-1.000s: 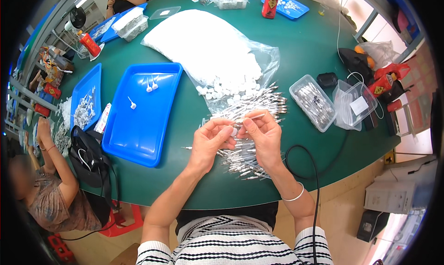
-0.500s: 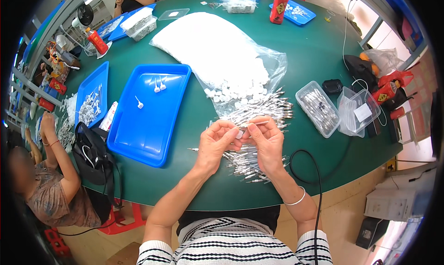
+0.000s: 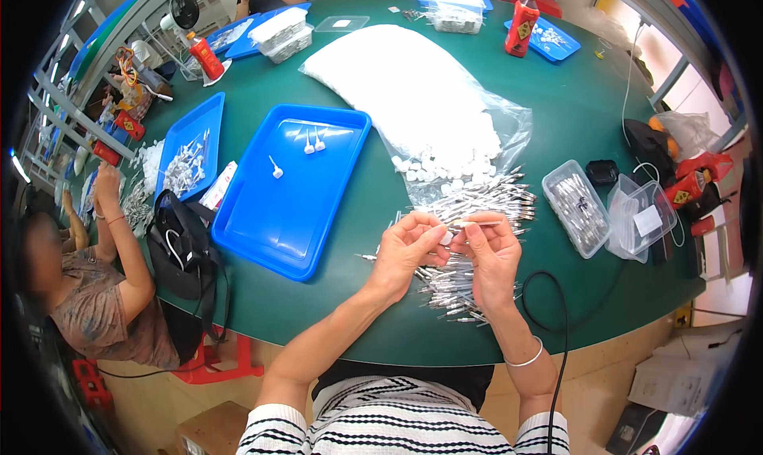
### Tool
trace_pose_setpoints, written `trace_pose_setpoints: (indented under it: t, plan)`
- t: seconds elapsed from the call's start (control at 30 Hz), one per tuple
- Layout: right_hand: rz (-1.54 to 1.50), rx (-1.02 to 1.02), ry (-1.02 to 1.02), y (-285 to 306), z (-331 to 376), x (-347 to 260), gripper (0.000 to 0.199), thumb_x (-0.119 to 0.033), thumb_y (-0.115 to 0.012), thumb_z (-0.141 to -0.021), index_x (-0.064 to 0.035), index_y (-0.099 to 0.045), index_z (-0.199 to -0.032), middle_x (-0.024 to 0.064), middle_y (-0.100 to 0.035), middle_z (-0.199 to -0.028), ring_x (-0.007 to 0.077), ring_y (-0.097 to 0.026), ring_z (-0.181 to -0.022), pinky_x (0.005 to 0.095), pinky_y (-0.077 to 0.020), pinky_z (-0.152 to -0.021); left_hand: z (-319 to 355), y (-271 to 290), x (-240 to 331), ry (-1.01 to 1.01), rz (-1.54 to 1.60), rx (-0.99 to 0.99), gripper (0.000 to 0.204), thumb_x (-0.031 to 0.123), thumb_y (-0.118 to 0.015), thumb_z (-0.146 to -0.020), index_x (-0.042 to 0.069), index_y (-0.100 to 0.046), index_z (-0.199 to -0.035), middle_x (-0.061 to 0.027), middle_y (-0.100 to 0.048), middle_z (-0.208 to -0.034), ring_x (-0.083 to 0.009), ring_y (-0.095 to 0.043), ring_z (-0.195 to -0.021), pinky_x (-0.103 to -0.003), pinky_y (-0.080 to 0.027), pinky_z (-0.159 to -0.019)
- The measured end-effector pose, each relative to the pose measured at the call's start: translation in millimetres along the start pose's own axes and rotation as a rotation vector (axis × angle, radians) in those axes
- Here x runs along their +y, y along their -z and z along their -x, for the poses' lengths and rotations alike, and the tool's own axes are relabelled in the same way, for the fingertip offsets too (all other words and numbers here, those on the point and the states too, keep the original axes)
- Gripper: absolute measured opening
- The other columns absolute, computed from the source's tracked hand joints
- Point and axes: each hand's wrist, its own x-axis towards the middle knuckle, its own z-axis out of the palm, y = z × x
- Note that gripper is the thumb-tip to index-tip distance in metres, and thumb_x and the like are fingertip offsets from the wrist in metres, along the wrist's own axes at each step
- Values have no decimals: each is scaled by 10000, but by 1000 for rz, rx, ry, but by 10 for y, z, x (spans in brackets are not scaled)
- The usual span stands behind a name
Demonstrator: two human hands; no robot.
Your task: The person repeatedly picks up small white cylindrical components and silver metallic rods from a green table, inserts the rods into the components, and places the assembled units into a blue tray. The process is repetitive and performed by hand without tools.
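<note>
My left hand (image 3: 404,254) pinches a small white plastic piece (image 3: 447,238) between thumb and fingers. Close against it, my right hand (image 3: 494,258) grips a thin rod (image 3: 486,223) that sticks out past the fingers; its inner end is hidden, so I cannot tell whether it touches the piece. Both hands hover over a heap of slim metal-and-white rods (image 3: 453,290). Just beyond, a clear plastic bag (image 3: 517,125) spills white pieces (image 3: 453,162). To the left, a blue tray (image 3: 266,228) carries a few white pieces with rods in them (image 3: 276,169).
A clear box of rods (image 3: 576,209) and stacked empty boxes (image 3: 644,216) stand at right. A black cable (image 3: 566,320) runs beside my right arm. At left are a black bag (image 3: 179,248), another blue tray (image 3: 191,129) and a co-worker (image 3: 103,288). A red bottle (image 3: 521,26) stands far off.
The whole scene has shifted rightward in the picture as the view turned. My hands stay close together over the rods, still pinching the white piece and the rod.
</note>
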Motion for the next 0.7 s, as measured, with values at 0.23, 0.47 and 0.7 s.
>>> trace_pose_setpoints:
  t: [0.23, 0.47, 0.7]
  plan:
    - [15, 14, 24, 3, -2, -21, 137, -99, -629, -910, -7, -570, -992, 69, -630, -872, 107, -616, -731, 249, -544, -674, 17, -28, 36, -12, 1, -15, 166, 129, -629, -907, 34, -583, -1034, -70, -638, -849, -125, -649, -701, -251, -570, -621]
    - [2, -2, 21, -15, 3, -8, 135, -93, -628, -909, -6, -566, -994, 71, -630, -873, 111, -619, -733, 244, -539, -687, 21, -27, 37, -48, -22, -24, 171, 123, -631, -903, 28, -600, -1042, -74, -647, -838, -127, -649, -685, -254, -571, -606]
    - [-8, 11, 8, -8, -1, 16, 114, -69, -613, -914, -2, -566, -993, 75, -630, -873, 114, -624, -738, 247, -540, -686, 8, -38, 19, -59, -45, 10, 141, 119, -633, -901, 29, -614, -1008, -63, -652, -813, -132, -651, -668, -261, -571, -588]
